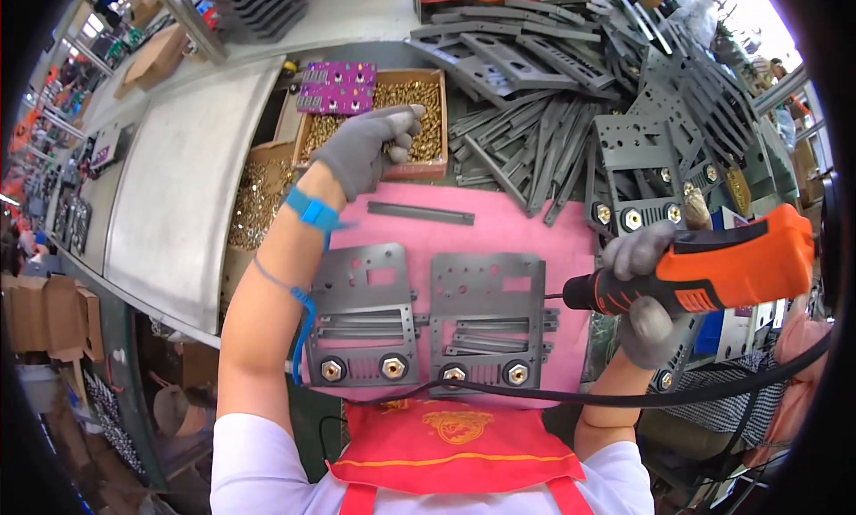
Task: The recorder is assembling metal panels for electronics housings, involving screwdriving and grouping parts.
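Observation:
My left hand (373, 148), in a grey glove with a blue strap at the wrist, is over a cardboard box (430, 169) of small brass fittings (411, 94). Its fingers are curled together, and whatever they may hold is hidden. In my gloved right hand (644, 288) is an orange and black power screwdriver (731, 261), its bit pointing left. Close to the bit lies a dark grey metal panel (486, 281) with two round brass-centred fittings at its near edge. A similar panel (361, 270) is beside it on the left. Thin strips lie across both.
A pink mat (526, 216) bears the panels and a loose grey strip (420, 214). Purple circuit boards (336, 88) rest on the box. Heaped metal strips (535, 149) and plates crowd the far right. A black cable (624, 397) crosses in front of me.

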A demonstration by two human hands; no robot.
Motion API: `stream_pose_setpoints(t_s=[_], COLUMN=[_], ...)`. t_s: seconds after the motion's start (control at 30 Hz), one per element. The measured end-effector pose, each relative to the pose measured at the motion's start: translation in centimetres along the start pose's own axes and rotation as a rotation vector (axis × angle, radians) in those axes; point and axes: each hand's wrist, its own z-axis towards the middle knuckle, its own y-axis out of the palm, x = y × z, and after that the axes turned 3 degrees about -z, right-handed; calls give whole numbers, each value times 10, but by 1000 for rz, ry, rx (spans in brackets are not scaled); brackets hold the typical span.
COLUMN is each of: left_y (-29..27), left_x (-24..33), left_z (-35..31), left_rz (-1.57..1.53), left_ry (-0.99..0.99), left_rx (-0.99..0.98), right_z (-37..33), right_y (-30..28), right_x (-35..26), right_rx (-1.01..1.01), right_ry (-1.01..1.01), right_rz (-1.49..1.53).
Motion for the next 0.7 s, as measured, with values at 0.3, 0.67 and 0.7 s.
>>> stream_pose_setpoints(t_s=[0.3,0.67,0.7], left_y=[63,100,99], left_x=[-65,-122,-120], left_z=[-155,-149,-147], left_rz=[-327,-325,-298], left_ry=[-416,-439,-468], left_rx=[-98,-194,-189], right_z=[-7,-29,-28], right_y=[-27,18,53], right_x=[-38,-30,-15], right_rx=[-307,62,79], right_ry=[81,-5,-12], right_rz=[152,378,340])
